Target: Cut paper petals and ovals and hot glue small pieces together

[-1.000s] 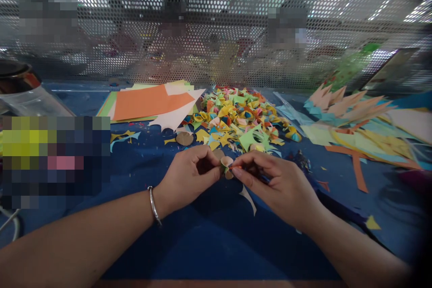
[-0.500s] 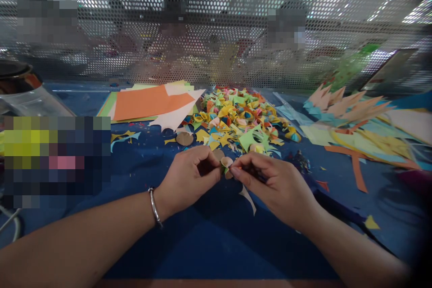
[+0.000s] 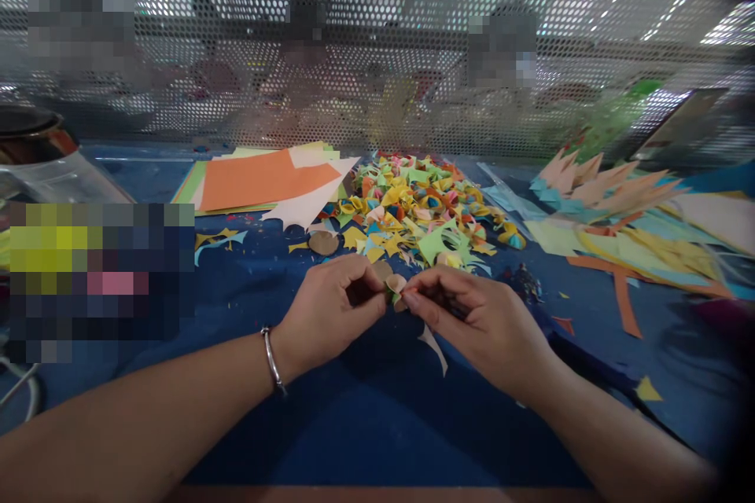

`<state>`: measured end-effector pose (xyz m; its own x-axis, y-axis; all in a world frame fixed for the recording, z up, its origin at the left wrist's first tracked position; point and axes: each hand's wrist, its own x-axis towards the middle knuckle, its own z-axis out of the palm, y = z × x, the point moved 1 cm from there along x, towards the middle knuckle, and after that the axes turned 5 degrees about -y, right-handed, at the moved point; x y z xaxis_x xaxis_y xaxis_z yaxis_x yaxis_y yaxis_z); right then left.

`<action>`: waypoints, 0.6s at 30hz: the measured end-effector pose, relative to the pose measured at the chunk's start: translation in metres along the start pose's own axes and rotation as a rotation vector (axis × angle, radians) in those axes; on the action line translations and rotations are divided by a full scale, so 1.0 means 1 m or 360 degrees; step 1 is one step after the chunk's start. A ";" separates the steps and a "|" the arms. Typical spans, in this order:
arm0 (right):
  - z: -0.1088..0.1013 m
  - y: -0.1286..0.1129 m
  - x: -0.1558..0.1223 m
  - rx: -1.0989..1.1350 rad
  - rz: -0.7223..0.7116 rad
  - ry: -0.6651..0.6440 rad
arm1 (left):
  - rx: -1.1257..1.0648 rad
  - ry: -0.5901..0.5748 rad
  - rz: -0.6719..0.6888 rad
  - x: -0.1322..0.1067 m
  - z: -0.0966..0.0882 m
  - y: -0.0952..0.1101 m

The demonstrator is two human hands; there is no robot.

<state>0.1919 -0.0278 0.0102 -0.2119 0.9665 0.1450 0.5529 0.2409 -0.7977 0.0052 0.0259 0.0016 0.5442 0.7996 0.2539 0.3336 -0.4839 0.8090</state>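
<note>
Between my two hands is a small folded paper piece (image 3: 395,283), pale pink with some green. My left hand (image 3: 337,299) pinches its left side between thumb and forefinger. The fingertips of my right hand (image 3: 465,306) are closed on its right side, where a bit of orange shows. Just behind it lies a brown cardboard disc (image 3: 382,270), partly hidden by my left fingers. A second cardboard disc (image 3: 322,242) rests farther left on the blue table. Beyond the hands spreads a heap of small coloured paper pieces (image 3: 413,200).
Orange, white and green paper sheets (image 3: 253,181) lie back left, near a clear jar (image 3: 53,165). To the right are pointed folded papers (image 3: 602,177) and cut scraps (image 3: 661,251). A dark tool with a cord (image 3: 590,354) lies by my right forearm. A perforated screen (image 3: 377,55) stands behind.
Almost nothing differs. Both hands keep their pinch on the small paper piece in the same place, and the view has shifted very slightly.
</note>
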 end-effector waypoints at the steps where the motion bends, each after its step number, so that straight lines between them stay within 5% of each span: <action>1: -0.001 0.000 0.000 0.0002 0.0004 0.0009 | -0.0035 0.0009 -0.0031 0.000 0.000 -0.001; 9: -0.007 0.001 0.002 -0.0103 0.0022 0.0200 | -0.0484 0.0112 -0.0242 0.003 0.000 -0.016; 18: -0.003 0.008 0.004 -0.0099 0.0040 0.0031 | -0.0597 0.0231 -0.0278 0.003 -0.001 -0.014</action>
<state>0.1979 -0.0215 0.0061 -0.1823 0.9736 0.1372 0.6070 0.2212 -0.7633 0.0015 0.0350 -0.0087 0.3815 0.9127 0.1465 0.0935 -0.1957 0.9762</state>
